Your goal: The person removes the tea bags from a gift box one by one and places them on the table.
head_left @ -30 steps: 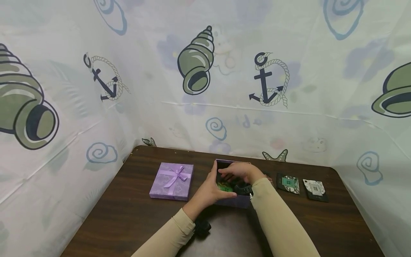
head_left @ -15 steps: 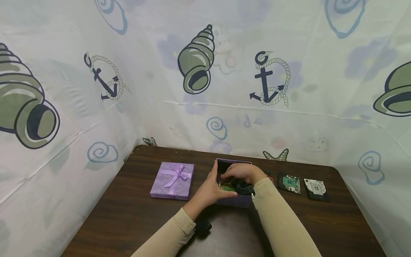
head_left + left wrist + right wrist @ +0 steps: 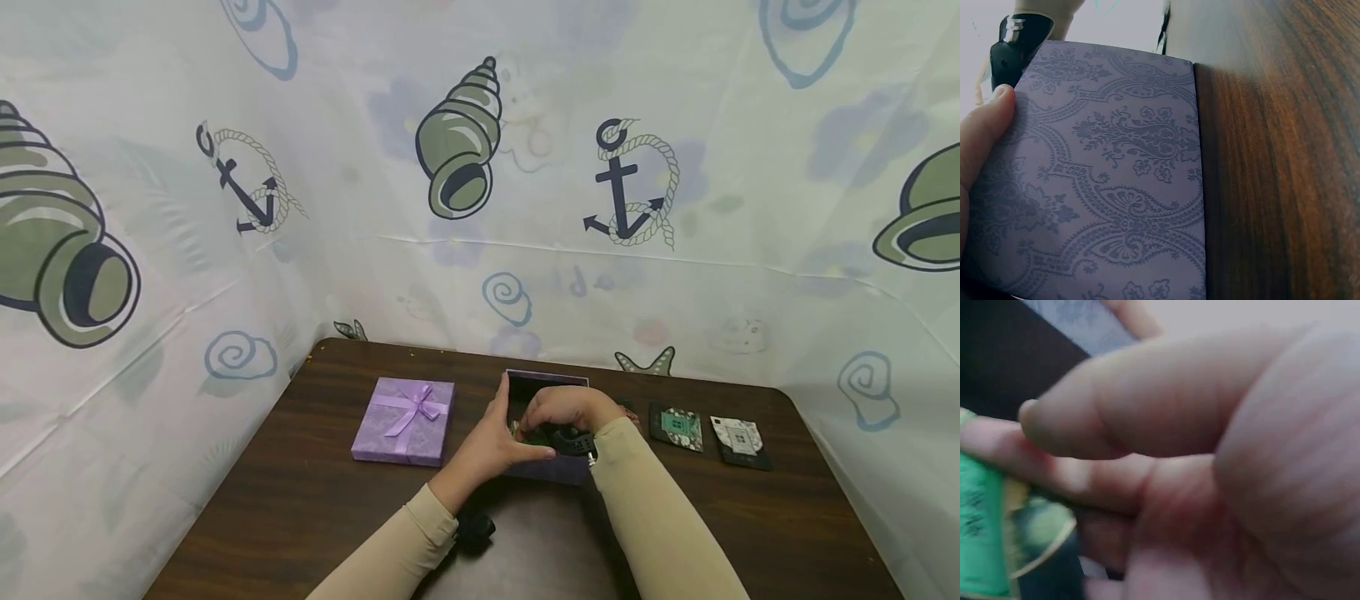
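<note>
One green pkt (image 3: 982, 544) at R fingers (image 3: 1094, 478), dark print (image 3: 972, 515) too blurred to read.

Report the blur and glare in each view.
Head: mostly sharp, though the table shows a pale sheen between the sleeves. Left wrist: the pattern on the purple box is clear, but the top-left background washes out white. Right wrist: the right hand and green packet are blurred.

Screened-off nook of indeterminate setting: shell-and-anchor cloth (image 3: 555, 283) hangs beyond the far edge and both far corners of the wood-grain tabletop (image 3: 300, 483).
</note>
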A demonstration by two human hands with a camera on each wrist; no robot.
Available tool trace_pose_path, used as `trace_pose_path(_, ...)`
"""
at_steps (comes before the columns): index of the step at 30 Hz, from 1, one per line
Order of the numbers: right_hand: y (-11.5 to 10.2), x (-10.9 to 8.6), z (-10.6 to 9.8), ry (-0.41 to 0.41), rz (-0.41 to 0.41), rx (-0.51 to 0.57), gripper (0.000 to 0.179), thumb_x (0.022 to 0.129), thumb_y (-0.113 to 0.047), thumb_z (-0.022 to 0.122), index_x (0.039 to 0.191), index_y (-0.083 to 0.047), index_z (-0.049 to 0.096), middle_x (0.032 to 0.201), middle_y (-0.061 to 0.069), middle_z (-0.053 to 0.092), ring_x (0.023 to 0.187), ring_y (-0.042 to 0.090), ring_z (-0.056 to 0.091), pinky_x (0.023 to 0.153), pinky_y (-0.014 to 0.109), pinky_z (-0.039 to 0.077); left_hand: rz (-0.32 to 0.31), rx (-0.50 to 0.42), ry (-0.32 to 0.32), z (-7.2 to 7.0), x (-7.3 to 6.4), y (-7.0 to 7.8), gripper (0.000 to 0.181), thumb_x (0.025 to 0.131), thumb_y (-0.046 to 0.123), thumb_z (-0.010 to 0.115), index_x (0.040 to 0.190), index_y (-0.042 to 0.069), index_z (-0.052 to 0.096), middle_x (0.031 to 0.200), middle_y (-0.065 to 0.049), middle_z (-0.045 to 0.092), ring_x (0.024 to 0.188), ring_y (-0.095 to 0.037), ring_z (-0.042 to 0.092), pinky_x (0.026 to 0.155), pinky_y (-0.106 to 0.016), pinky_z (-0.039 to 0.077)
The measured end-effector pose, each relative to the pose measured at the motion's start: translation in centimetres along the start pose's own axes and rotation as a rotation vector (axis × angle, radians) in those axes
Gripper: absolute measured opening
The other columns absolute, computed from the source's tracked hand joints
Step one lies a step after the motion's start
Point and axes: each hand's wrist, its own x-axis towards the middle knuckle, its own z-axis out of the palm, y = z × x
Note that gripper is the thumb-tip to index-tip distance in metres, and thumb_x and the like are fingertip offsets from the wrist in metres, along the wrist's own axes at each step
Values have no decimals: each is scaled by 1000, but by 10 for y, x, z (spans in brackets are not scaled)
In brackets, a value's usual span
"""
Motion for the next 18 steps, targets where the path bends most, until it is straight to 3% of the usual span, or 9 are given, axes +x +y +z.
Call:
trace_pose_path(5, 1, -4, 0, 9, -72, 99, 26, 104, -8, 67, 125, 1, 80, 137, 12, 75, 142, 32, 60, 119, 53, 51, -17, 1, -5, 0, 0, 0, 150, 74, 64, 97, 175, 37, -10, 183, -20, 16, 164, -49, 29, 123, -71, 39)
trace_pose_path(8, 1, -8, -1, -11, -107, 151, 31, 102, 0, 68, 133, 5, 74, 146, 14, 70, 138, 28, 58, 105, 40, 59, -21, -3, -4, 0, 0, -1, 150, 74, 64, 97, 176, 37, -10, 182, -20, 17, 162, -49, 32, 122, -71, 40)
trace_pose_path(11, 2, -10, -2, -24, -131, 203, 35, 101, 3, 70, 136, 8, 69, 150, 13, 66, 127, 22, 58, 90, 31, 60, -16, -9, 2, 1, 0, -2, 150, 73, 64, 97, 176, 35, -8, 182, -20, 18, 162, -48, 33, 122, -70, 40)
trace_pose_path(14, 3, -10, -2, -25, -150, 271, 38, 100, 5, 71, 137, 9, 66, 147, 11, 67, 117, 19, 61, 84, 30, 61, -10, -24, 6, 2, 0, -2, 150, 72, 63, 98, 176, 35, -7, 183, -18, 18, 162, -47, 34, 124, -67, 40)
trace_pose_path(18, 5, -10, -1, 2, -169, 323, 36, 101, 3, 72, 136, 7, 65, 130, 8, 71, 105, 19, 65, 83, 31, 62, -5, -41, 5, 2, 1, -2, 150, 73, 61, 99, 176, 36, -7, 182, -18, 18, 161, -46, 37, 123, -65, 42)
